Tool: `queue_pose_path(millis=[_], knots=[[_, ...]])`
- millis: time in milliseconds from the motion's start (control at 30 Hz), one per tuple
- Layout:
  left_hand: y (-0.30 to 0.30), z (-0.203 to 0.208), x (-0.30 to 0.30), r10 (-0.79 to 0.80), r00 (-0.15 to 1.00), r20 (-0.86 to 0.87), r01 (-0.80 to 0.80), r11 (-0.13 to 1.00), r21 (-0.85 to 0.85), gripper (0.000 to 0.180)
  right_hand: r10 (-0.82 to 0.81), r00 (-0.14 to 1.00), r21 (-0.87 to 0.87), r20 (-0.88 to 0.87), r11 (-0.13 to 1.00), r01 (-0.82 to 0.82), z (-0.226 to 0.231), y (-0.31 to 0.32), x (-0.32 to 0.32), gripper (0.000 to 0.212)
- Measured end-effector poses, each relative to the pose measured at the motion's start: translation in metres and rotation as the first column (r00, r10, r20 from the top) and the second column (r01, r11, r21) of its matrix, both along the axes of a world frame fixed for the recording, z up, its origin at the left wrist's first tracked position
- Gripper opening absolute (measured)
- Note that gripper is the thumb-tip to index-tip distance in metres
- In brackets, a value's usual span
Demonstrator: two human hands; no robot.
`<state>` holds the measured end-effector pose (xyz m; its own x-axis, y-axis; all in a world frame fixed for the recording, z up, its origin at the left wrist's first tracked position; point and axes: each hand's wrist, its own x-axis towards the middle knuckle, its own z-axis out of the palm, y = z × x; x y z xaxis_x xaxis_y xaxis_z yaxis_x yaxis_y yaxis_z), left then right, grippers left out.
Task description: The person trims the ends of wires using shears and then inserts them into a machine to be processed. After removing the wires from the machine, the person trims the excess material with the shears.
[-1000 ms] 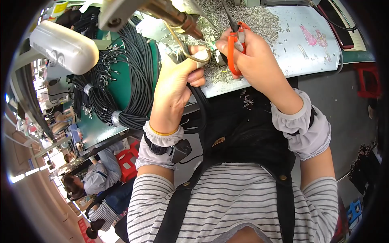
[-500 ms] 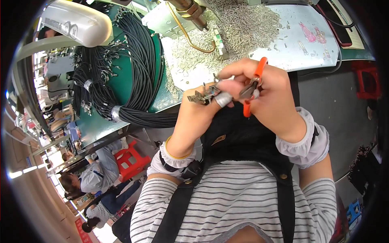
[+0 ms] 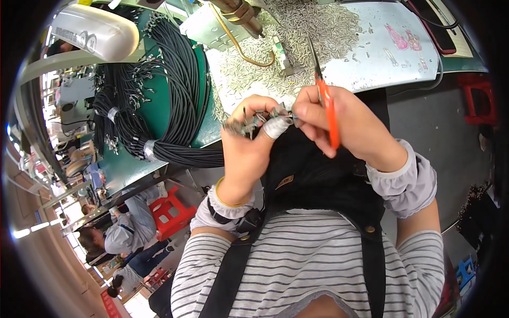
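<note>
My left hand is closed around a bunch of small metal parts, which stick out between the thumb and curled fingers. White tape wraps its thumb. My right hand keeps a pair of orange-handled scissors in its grip, with the thin dark blades pointing away from me. The right thumb and forefinger meet beside the taped thumb, at the end of the bunch. Whether they pinch one of the parts is too small to tell. Both hands are above my black apron, just in front of the bench.
Loose metal pins cover much of the white work surface. A machine head with a brass-coloured fitting stands over them. Bundled black cables lie on the green bench at left. A red stool and seated people are at lower left.
The scissors have turned in my right hand, from lying across the fingers to blades pointing away. My right fingertips have come to the bunch's end. Both hands shifted slightly.
</note>
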<state>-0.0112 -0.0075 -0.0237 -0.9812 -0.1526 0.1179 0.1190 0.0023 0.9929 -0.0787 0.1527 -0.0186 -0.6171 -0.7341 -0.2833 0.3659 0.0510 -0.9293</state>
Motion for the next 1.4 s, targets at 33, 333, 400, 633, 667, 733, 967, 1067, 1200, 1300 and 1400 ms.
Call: queue_pose_path(millis=[33, 333, 400, 633, 667, 733, 967, 1067, 1200, 1300, 1400], knots=[[-0.002, 0.006, 0.001, -0.08, 0.977, 0.196, 0.024, 0.962, 0.271, 0.016, -0.101, 0.948, -0.011, -0.301, 0.995, 0.102, -0.011, -0.004, 0.007, 0.013], [-0.001, 0.023, 0.001, -0.03, 0.866, 0.499, -0.103, 0.966, 0.237, 0.014, 0.106, -0.219, 0.055, -0.97, 0.972, 0.227, -0.002, 0.009, -0.007, 0.022], [-0.005, 0.025, 0.001, -0.072, 0.856, 0.513, -0.094, 0.952, 0.291, 0.015, 0.125, -0.26, 0.065, -0.958, 0.972, 0.228, 0.0, 0.009, -0.007, 0.023], [0.007, 0.022, 0.004, 0.098, 0.884, 0.457, -0.119, 0.993, 0.019, 0.016, 0.102, -0.166, 0.06, -0.981, 0.969, 0.24, -0.006, 0.01, -0.006, 0.018], [0.009, 0.016, 0.005, 0.143, 0.948, 0.284, -0.112, 0.986, -0.122, 0.016, -0.011, 0.213, 0.036, -0.977, 0.975, 0.218, -0.008, 0.007, -0.001, 0.015], [0.011, 0.007, 0.008, 0.142, 0.986, -0.093, -0.167, 0.908, -0.385, 0.014, -0.188, 0.824, -0.023, -0.534, 0.978, 0.208, -0.01, 0.001, 0.008, 0.01], [0.007, 0.007, 0.007, 0.14, 0.987, 0.079, -0.116, 0.959, -0.259, 0.022, -0.339, 0.87, -0.106, -0.357, 0.941, 0.323, -0.01, -0.006, 0.022, 0.009], [0.012, 0.011, 0.009, 0.13, 0.991, 0.037, -0.107, 0.921, -0.374, 0.025, -0.326, 0.608, -0.101, -0.723, 0.922, 0.374, -0.015, -0.004, 0.026, 0.009], [0.019, 0.011, 0.009, 0.151, 0.988, -0.024, -0.144, 0.873, -0.466, 0.029, -0.296, 0.34, -0.138, -0.893, 0.898, 0.418, -0.017, -0.008, 0.031, 0.008], [0.017, 0.005, 0.007, 0.108, 0.98, -0.17, -0.175, 0.876, -0.45, 0.032, -0.444, 0.567, -0.195, -0.694, 0.874, 0.446, -0.018, -0.011, 0.034, 0.007], [0.011, 0.005, 0.006, 0.035, 0.989, -0.145, -0.097, 0.891, -0.443, 0.034, -0.447, 0.691, -0.156, -0.568, 0.883, 0.442, -0.02, -0.01, 0.036, 0.005]])
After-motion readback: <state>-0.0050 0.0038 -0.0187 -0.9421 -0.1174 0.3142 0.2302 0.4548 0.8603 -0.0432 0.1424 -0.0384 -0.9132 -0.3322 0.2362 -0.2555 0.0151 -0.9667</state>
